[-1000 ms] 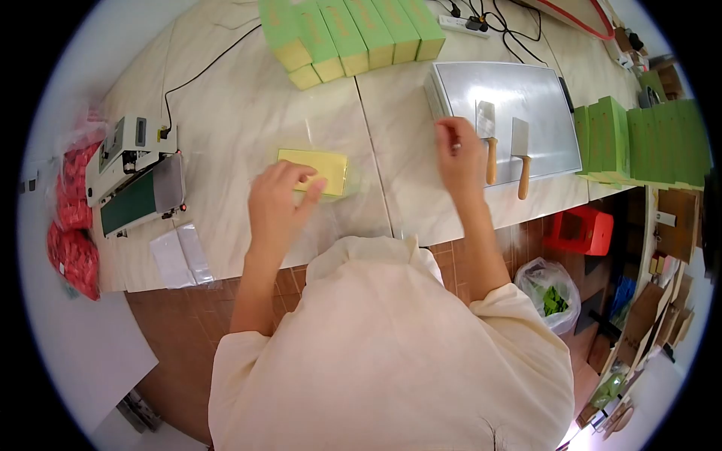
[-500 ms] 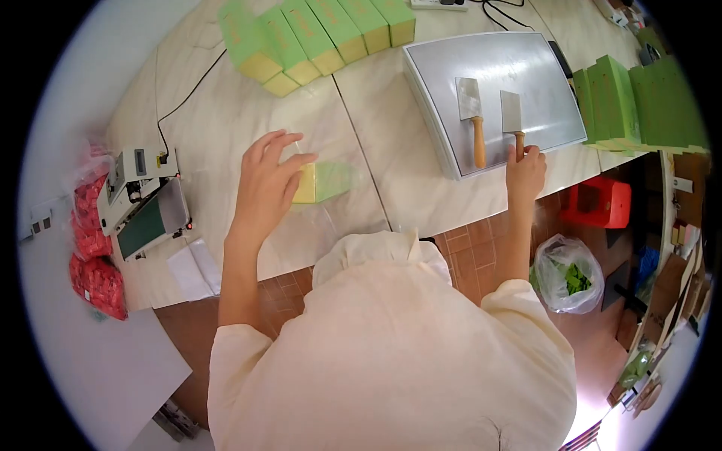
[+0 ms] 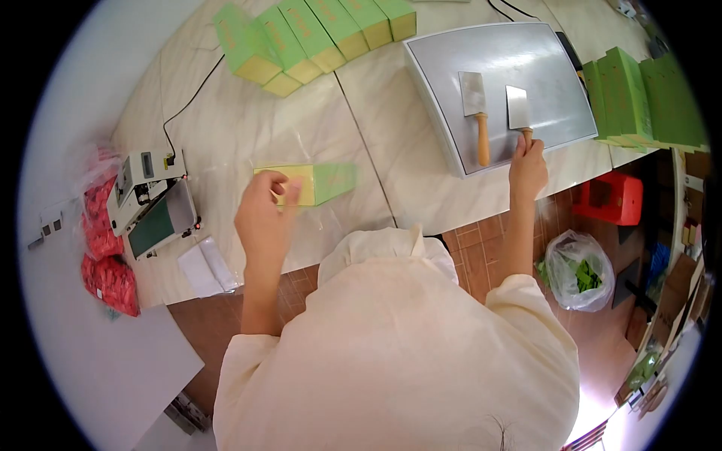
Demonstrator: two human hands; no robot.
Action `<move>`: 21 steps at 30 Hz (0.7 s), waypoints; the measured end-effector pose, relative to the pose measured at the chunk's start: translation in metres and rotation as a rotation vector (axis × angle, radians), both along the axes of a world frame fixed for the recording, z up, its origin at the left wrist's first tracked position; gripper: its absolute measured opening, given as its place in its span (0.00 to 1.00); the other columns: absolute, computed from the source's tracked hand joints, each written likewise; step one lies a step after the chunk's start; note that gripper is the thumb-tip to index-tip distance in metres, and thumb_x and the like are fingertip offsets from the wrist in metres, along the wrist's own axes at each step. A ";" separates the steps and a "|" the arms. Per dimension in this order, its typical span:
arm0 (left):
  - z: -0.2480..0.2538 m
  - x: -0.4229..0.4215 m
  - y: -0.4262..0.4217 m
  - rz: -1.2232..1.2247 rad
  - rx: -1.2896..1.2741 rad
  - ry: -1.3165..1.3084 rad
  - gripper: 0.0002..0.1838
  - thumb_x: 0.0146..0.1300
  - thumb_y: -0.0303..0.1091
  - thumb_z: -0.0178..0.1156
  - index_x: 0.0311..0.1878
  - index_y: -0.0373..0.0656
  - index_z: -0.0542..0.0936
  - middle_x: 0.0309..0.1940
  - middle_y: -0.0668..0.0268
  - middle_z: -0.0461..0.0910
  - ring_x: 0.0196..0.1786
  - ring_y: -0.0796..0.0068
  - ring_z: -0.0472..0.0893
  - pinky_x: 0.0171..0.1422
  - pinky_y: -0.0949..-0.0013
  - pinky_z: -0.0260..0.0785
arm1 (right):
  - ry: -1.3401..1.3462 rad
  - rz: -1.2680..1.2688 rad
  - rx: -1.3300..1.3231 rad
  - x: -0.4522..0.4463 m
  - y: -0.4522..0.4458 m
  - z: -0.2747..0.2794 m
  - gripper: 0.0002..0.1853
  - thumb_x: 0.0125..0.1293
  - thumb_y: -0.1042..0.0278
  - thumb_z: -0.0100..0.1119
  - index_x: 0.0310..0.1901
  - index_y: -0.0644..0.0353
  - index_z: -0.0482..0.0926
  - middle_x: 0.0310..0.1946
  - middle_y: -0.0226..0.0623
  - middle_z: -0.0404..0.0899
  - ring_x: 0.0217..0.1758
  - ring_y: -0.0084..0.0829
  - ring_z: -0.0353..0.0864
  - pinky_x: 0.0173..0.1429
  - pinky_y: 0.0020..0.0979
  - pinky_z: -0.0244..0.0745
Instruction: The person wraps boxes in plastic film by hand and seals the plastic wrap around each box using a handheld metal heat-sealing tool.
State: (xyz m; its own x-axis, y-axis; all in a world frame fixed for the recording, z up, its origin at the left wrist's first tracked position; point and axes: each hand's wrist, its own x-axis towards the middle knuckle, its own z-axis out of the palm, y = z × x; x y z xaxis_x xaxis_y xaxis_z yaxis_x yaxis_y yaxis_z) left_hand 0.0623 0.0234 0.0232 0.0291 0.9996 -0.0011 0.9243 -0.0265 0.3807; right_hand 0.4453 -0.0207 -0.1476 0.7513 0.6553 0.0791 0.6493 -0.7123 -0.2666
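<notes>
A yellow-and-green box point(image 3: 333, 183) lies on the table with clear plastic film point(image 3: 297, 146) around it. Over its yellow end is my left hand point(image 3: 263, 214), fingers loosely bent and thumb apart, partly blurred; I see nothing held in it. Whether it touches the box is unclear. My right hand point(image 3: 529, 174) is closed around the wooden handle of a scraper point(image 3: 518, 107), whose metal blade is over the grey metal plate of a flat-topped machine point(image 3: 556, 83). A second scraper point(image 3: 482, 135) lies on that plate, to the left.
Several green-and-yellow boxes point(image 3: 312, 34) stand in a row at the back, and more green boxes point(image 3: 626, 94) are at the right. A small machine point(image 3: 154, 192) and red bags point(image 3: 109, 282) are at the left. Below right are a red stool point(image 3: 613, 199) and a plastic bag point(image 3: 575, 270).
My left hand has come down toward me and its fingers have bent in over the box's yellow end. The scraper in my right hand has shifted slightly right; the view has also shifted a little.
</notes>
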 end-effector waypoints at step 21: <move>-0.018 0.021 0.001 -0.040 -0.002 0.203 0.17 0.64 0.49 0.64 0.35 0.42 0.80 0.34 0.66 0.80 0.40 0.66 0.81 0.40 0.62 0.70 | 0.618 1.015 0.439 -0.109 -0.008 0.079 0.09 0.63 0.68 0.66 0.41 0.63 0.80 0.24 0.40 0.77 0.27 0.43 0.75 0.33 0.41 0.68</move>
State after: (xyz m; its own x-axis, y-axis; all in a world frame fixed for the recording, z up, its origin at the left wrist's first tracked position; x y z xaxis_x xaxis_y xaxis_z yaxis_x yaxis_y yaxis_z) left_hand 0.0835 0.0247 0.0049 0.0678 0.9976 -0.0125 0.9803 -0.0643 0.1869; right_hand 0.3365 -0.0288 -0.0691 -0.0834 0.9642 0.2519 0.5336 0.2567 -0.8059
